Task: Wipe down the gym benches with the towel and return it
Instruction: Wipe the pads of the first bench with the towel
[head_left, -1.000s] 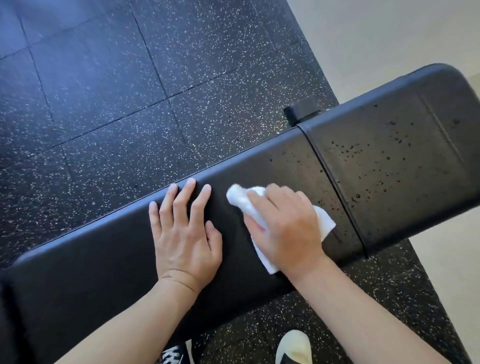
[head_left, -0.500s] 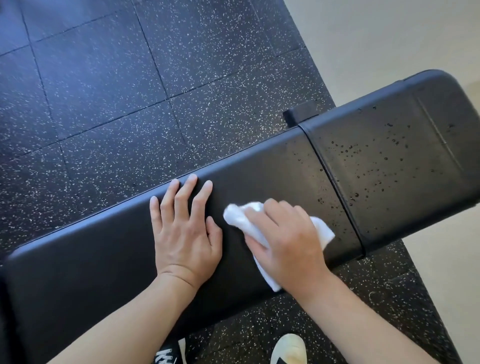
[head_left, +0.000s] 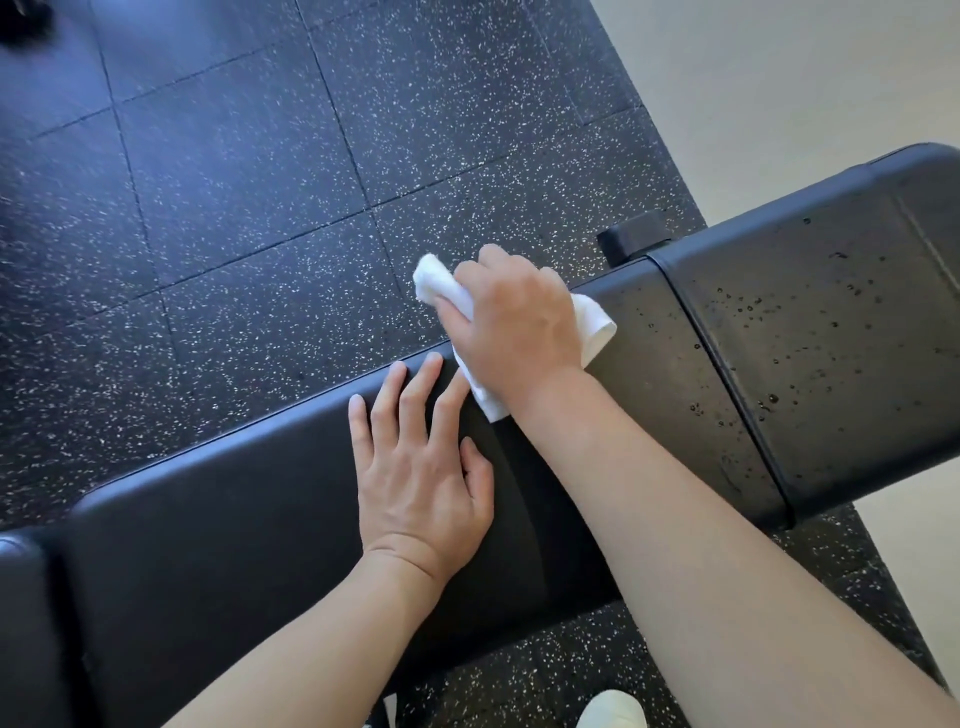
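Note:
A black padded gym bench (head_left: 223, 525) runs from lower left to upper right. Its right-hand pad (head_left: 831, 353) carries many small water droplets. My left hand (head_left: 421, 467) lies flat on the long pad with straight, spread fingers. My right hand (head_left: 514, 322) grips a white towel (head_left: 592, 325) and holds it at the bench's far edge, just above my left fingertips. The towel sticks out on both sides of the hand and under the wrist.
Black speckled rubber floor tiles (head_left: 234, 182) lie beyond the bench. Pale flooring (head_left: 779, 78) starts at the upper right. A black bracket (head_left: 631, 239) juts from the bench's far side by the pad seam. A white shoe tip (head_left: 610, 709) shows at the bottom.
My right hand has pushed the towel across the pad from the near side to the far edge. My left hand has stayed flat on the pad.

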